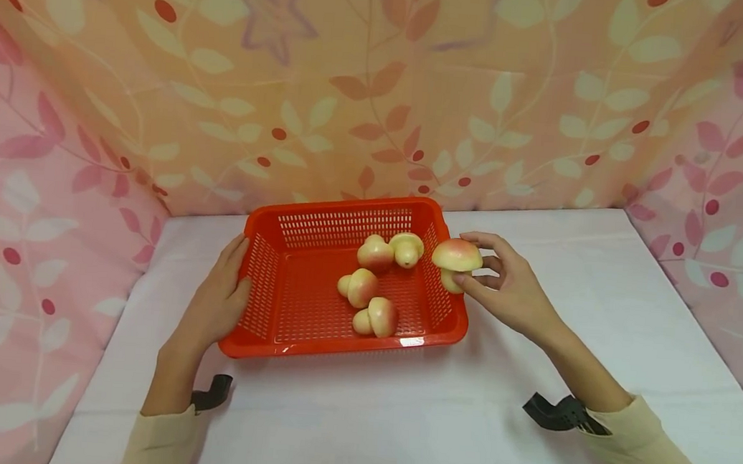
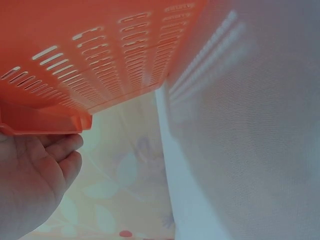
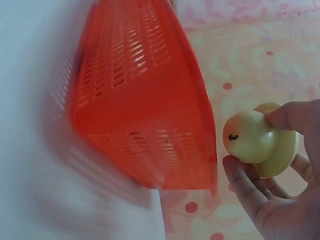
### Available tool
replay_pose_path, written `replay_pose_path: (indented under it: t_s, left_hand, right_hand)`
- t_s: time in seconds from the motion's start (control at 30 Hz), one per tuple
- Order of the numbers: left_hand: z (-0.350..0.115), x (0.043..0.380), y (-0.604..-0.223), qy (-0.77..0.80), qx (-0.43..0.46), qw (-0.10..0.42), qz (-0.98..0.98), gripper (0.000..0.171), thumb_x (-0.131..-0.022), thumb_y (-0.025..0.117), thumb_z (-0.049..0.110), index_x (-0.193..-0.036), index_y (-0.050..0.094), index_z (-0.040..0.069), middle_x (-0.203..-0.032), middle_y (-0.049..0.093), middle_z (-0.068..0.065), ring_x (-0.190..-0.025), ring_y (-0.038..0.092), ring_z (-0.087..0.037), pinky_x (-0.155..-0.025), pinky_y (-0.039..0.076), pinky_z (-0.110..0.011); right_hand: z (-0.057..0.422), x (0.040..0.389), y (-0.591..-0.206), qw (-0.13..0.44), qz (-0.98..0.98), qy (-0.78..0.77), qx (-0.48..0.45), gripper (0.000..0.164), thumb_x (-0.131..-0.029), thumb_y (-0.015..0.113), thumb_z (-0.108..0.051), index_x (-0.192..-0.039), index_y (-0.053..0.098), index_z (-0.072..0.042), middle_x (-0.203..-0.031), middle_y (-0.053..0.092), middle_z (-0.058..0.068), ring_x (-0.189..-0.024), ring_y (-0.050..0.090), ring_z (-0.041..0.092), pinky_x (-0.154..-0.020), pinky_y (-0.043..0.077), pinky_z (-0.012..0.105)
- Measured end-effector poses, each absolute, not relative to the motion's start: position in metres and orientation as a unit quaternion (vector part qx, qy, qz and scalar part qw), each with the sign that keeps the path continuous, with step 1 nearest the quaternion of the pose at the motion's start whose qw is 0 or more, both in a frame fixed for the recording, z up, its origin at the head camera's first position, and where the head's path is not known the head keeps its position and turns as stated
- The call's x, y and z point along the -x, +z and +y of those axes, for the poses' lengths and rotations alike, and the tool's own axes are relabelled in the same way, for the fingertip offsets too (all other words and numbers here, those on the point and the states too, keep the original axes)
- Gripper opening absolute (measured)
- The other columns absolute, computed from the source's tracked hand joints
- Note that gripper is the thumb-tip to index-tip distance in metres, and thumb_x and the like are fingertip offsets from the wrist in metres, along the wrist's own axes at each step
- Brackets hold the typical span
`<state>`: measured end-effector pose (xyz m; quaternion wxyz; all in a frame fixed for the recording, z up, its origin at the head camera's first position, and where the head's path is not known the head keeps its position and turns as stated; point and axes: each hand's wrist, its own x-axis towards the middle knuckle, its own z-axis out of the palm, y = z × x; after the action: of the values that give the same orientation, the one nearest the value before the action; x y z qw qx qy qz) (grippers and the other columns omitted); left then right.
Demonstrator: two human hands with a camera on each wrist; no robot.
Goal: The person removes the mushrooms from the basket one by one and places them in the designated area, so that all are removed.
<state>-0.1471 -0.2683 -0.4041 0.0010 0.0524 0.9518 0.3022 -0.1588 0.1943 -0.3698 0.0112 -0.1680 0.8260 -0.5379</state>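
Observation:
My right hand [image 1: 504, 281] pinches a toy mushroom [image 1: 457, 254] by its pale stem, thumb on the near side and fingers behind. Its pink-yellow cap faces up, level with the right rim of a red plastic basket [image 1: 312, 343]. In the right wrist view the stem's end, with a small dark mark, points toward the camera beside the basket wall [image 3: 135, 100]. My left hand [image 1: 214, 300] holds the basket's left rim, fingers beneath the edge in the left wrist view and thumb over it. Several similar mushrooms [image 1: 362, 289] lie inside, on the right half of the basket floor.
The basket stands on a white-covered table [image 1: 358, 418] near the back. A leaf-patterned cloth [image 1: 368, 88] hangs behind and at both sides. Black curved pieces [image 1: 556, 412] stick out near both wrists.

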Motion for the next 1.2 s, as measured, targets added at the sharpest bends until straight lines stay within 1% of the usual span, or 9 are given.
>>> replay_pose_path:
  t_s: [0.1,0.23,0.33,0.47,0.6,0.77,0.9,1.0,1.2]
  left_hand:
    - [-0.269,0.147,-0.405,0.300,-0.054,0.001,0.953,0.071,-0.108,0.041,0.018,-0.172,0.010,0.013,-0.181,0.009,-0.009,-0.164,0.019,-0.043,-0.124,0.026,-0.075]
    - [-0.270,0.147,-0.403,0.300,-0.059,-0.006,0.952,0.070,-0.108,0.040,0.017,-0.172,0.011,0.013,-0.181,0.010,-0.009,-0.164,0.019,-0.042,-0.125,0.025,-0.075]
    - [-0.272,0.147,-0.402,0.302,-0.061,-0.010,0.951,0.070,-0.108,0.040,0.016,-0.172,0.012,0.012,-0.180,0.010,-0.009,-0.164,0.019,-0.042,-0.125,0.024,-0.074]
    - [-0.271,0.148,-0.403,0.305,-0.066,-0.013,0.950,0.070,-0.107,0.041,0.015,-0.171,0.013,0.010,-0.180,0.011,-0.010,-0.164,0.019,-0.042,-0.126,0.023,-0.073]
    - [-0.268,0.148,-0.405,0.311,-0.065,-0.012,0.948,0.069,-0.108,0.041,0.016,-0.171,0.014,0.010,-0.180,0.011,-0.009,-0.165,0.018,-0.041,-0.127,0.023,-0.072]
    - [-0.266,0.147,-0.406,0.311,-0.064,-0.013,0.948,0.069,-0.108,0.040,0.015,-0.171,0.014,0.008,-0.181,0.010,-0.010,-0.166,0.016,-0.041,-0.128,0.021,-0.071]
    - [-0.265,0.147,-0.405,0.307,-0.069,-0.009,0.949,0.069,-0.108,0.039,0.015,-0.171,0.012,0.008,-0.181,0.008,-0.011,-0.166,0.014,-0.040,-0.129,0.020,-0.070]
    - [-0.266,0.146,-0.404,0.302,-0.067,-0.005,0.951,0.069,-0.108,0.039,0.016,-0.171,0.012,0.008,-0.181,0.007,-0.011,-0.166,0.013,-0.040,-0.129,0.020,-0.070]
    - [-0.267,0.145,-0.401,0.298,-0.056,0.005,0.953,0.070,-0.109,0.039,0.019,-0.172,0.010,0.011,-0.181,0.006,-0.009,-0.166,0.015,-0.040,-0.128,0.022,-0.072]
  right_hand:
    - [0.199,0.156,-0.373,-0.004,0.830,-0.533,0.165,0.059,-0.096,0.077,-0.013,-0.150,0.053,-0.016,-0.142,0.058,0.006,-0.107,0.071,0.006,-0.090,0.060,0.015]
    - [0.203,0.154,-0.375,-0.027,0.830,-0.533,0.163,0.059,-0.096,0.077,-0.011,-0.150,0.053,-0.013,-0.146,0.060,0.007,-0.109,0.070,0.002,-0.090,0.060,0.014]
    - [0.205,0.153,-0.377,-0.032,0.828,-0.536,0.159,0.060,-0.096,0.077,-0.011,-0.150,0.052,-0.012,-0.147,0.059,0.007,-0.110,0.069,0.000,-0.090,0.059,0.014]
    - [0.209,0.152,-0.380,-0.045,0.838,-0.524,0.145,0.061,-0.096,0.077,-0.011,-0.151,0.051,-0.010,-0.150,0.055,0.010,-0.110,0.066,-0.003,-0.089,0.057,0.011]
    - [0.214,0.151,-0.385,-0.058,0.850,-0.507,0.131,0.061,-0.096,0.077,-0.012,-0.151,0.051,-0.008,-0.151,0.052,0.013,-0.107,0.064,-0.006,-0.088,0.055,0.007]
    - [0.219,0.152,-0.396,-0.065,0.860,-0.491,0.127,0.061,-0.095,0.078,-0.013,-0.150,0.053,-0.007,-0.149,0.053,0.016,-0.101,0.064,-0.007,-0.086,0.054,0.005]
    - [0.224,0.154,-0.403,-0.067,0.864,-0.485,0.121,0.062,-0.094,0.079,-0.012,-0.150,0.053,-0.005,-0.147,0.054,0.018,-0.099,0.064,-0.008,-0.086,0.054,0.005]
    - [0.227,0.154,-0.407,-0.057,0.862,-0.490,0.117,0.062,-0.095,0.079,-0.012,-0.150,0.052,-0.004,-0.144,0.053,0.019,-0.098,0.064,-0.008,-0.086,0.055,0.006]
    - [0.230,0.154,-0.413,-0.032,0.858,-0.502,0.104,0.061,-0.096,0.078,-0.017,-0.151,0.052,-0.009,-0.143,0.052,0.016,-0.098,0.066,-0.005,-0.085,0.057,0.009]
